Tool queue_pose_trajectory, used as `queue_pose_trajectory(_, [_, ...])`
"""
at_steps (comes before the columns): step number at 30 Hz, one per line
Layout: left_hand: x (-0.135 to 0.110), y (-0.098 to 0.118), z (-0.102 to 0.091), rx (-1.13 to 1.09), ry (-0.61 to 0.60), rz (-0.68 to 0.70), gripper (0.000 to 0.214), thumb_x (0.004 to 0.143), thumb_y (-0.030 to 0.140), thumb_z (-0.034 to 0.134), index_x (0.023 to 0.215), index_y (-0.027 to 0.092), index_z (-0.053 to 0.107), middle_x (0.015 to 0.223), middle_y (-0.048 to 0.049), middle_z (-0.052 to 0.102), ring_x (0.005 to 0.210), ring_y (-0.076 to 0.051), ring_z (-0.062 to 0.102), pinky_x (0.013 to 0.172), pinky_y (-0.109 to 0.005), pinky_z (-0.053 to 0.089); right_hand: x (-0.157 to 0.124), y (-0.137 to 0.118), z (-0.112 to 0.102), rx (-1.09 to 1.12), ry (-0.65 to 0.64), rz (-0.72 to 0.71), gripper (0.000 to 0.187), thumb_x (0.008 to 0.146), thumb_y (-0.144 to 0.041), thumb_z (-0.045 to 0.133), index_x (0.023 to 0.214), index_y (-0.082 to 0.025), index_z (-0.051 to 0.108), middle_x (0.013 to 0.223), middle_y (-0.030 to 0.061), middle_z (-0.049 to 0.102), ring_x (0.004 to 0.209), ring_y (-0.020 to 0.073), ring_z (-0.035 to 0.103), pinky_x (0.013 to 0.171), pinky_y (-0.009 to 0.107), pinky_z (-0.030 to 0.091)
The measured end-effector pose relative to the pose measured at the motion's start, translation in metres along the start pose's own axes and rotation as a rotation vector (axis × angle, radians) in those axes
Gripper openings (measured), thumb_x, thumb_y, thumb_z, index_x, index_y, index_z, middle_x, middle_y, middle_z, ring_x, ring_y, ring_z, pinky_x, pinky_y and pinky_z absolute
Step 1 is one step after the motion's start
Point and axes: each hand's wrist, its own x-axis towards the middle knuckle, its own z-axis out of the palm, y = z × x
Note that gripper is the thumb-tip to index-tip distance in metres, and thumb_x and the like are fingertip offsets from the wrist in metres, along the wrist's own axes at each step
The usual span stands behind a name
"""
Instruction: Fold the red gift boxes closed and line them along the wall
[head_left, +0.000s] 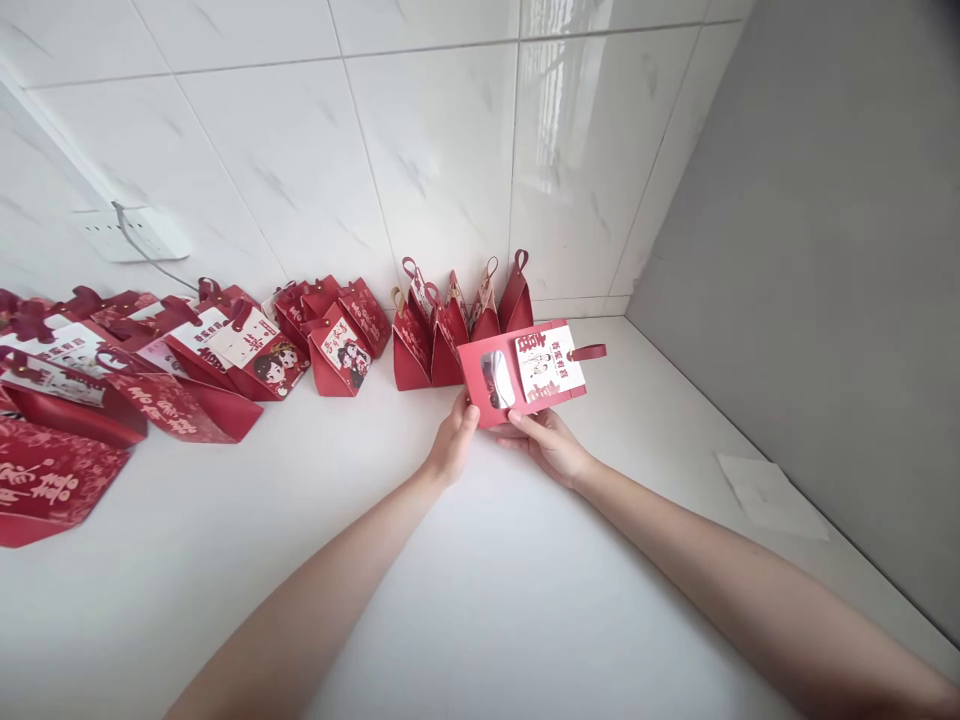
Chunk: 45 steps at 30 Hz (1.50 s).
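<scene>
Both my hands hold a flat red gift box above the white table. It has a clear window on its left, a white printed card on its right and a red strap loop sticking out to the right. My left hand pinches its lower left corner. My right hand grips its lower edge from below. Just behind it, several folded red boxes with loop handles stand upright against the tiled wall.
More red gift boxes with cartoon cards lie in a long row to the left along the wall. A wall socket with a grey cord sits above them. A grey wall closes the right side; a white paper lies near it.
</scene>
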Motion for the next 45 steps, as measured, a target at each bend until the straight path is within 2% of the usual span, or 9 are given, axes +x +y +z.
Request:
queue_pose_trajectory(9, [0.002,-0.004,0.001,-0.103,0.152,-0.015,0.068,0.096,0.063,0.020,0.134,0.018,0.054,0.135,-0.0093,0.060,0.133,-0.028,0.049,0.112,-0.043,0.041,-0.008,0.001,0.006,-0.409,-0.073,-0.203,0.044,0.081,-0.041,0.072,0.121,-0.026,0.062,0.129,0.0066,0.064,0.120,0.0272,0.059,0.103,0.047,0.050])
queue_pose_trajectory(17, [0.028,0.003,-0.056,-0.387,0.451,0.059,0.064,0.088,0.067,0.038,0.112,0.015,0.068,0.110,-0.0084,0.073,0.113,-0.031,0.064,0.096,-0.044,0.054,-0.002,0.007,-0.006,-0.436,-0.188,-0.090,0.041,0.079,-0.037,0.071,0.116,-0.022,0.061,0.119,0.0076,0.068,0.109,0.0267,0.064,0.097,0.046,0.051])
queue_pose_trajectory(22, [0.023,-0.007,-0.070,-0.470,0.266,-0.243,0.062,0.087,0.065,0.043,0.106,0.013,0.071,0.107,-0.0114,0.074,0.104,-0.031,0.069,0.097,-0.045,0.053,0.007,0.008,-0.009,-0.259,-0.132,-0.027,0.027,0.078,-0.036,0.071,0.098,-0.019,0.064,0.101,0.0054,0.072,0.091,0.0210,0.068,0.089,0.040,0.052])
queue_pose_trajectory(27, [0.017,-0.014,-0.068,-0.403,0.057,-0.333,0.066,0.088,0.066,0.042,0.111,0.010,0.069,0.109,-0.0143,0.073,0.103,-0.032,0.069,0.097,-0.047,0.052,0.009,0.009,-0.010,-0.151,0.046,-0.030,0.025,0.079,-0.039,0.070,0.094,-0.021,0.062,0.102,0.0049,0.071,0.091,0.0204,0.068,0.089,0.040,0.054])
queue_pose_trajectory(33, [0.020,-0.009,-0.069,-0.317,0.128,-0.358,0.065,0.085,0.068,0.046,0.105,0.012,0.072,0.104,-0.0133,0.075,0.098,-0.031,0.070,0.093,-0.043,0.054,0.005,0.006,-0.008,-0.068,0.059,-0.034,0.038,0.088,-0.057,0.055,0.101,-0.022,0.063,0.110,0.0073,0.071,0.099,0.0245,0.068,0.089,0.043,0.055])
queue_pose_trajectory(36, [0.021,-0.010,-0.068,-0.276,0.318,-0.310,0.065,0.085,0.070,0.045,0.111,0.015,0.069,0.107,-0.0113,0.074,0.098,-0.031,0.070,0.084,-0.041,0.057,0.002,0.004,-0.005,-0.075,0.004,0.003,0.050,0.091,-0.065,0.044,0.113,-0.023,0.061,0.111,0.0086,0.071,0.097,0.0257,0.069,0.087,0.043,0.056])
queue_pose_trajectory(39, [0.018,-0.012,-0.067,-0.219,0.372,-0.140,0.064,0.087,0.067,0.046,0.123,0.016,0.061,0.121,-0.0117,0.068,0.110,-0.030,0.066,0.086,-0.041,0.056,0.001,0.007,-0.003,-0.181,-0.030,-0.027,0.048,0.085,-0.056,0.061,0.120,-0.023,0.056,0.113,0.0079,0.071,0.096,0.0246,0.069,0.088,0.042,0.055])
queue_pose_trajectory(42, [0.015,-0.013,-0.067,-0.039,0.314,0.038,0.059,0.081,0.056,0.063,0.124,0.017,0.057,0.125,-0.0124,0.065,0.117,-0.028,0.062,0.098,-0.040,0.050,0.002,0.010,-0.006,-0.314,0.065,-0.234,0.043,0.084,-0.042,0.067,0.120,-0.022,0.055,0.118,0.0078,0.068,0.106,0.0233,0.065,0.096,0.041,0.051])
queue_pose_trajectory(45, [0.014,-0.015,-0.066,0.103,0.157,0.011,0.069,0.067,0.045,0.080,0.125,0.017,0.053,0.120,-0.0126,0.067,0.112,-0.028,0.064,0.098,-0.042,0.050,0.005,0.009,-0.017,-0.537,0.255,-0.413,0.023,0.088,-0.032,0.057,0.108,-0.021,0.057,0.109,0.0072,0.067,0.101,0.0223,0.063,0.091,0.039,0.051])
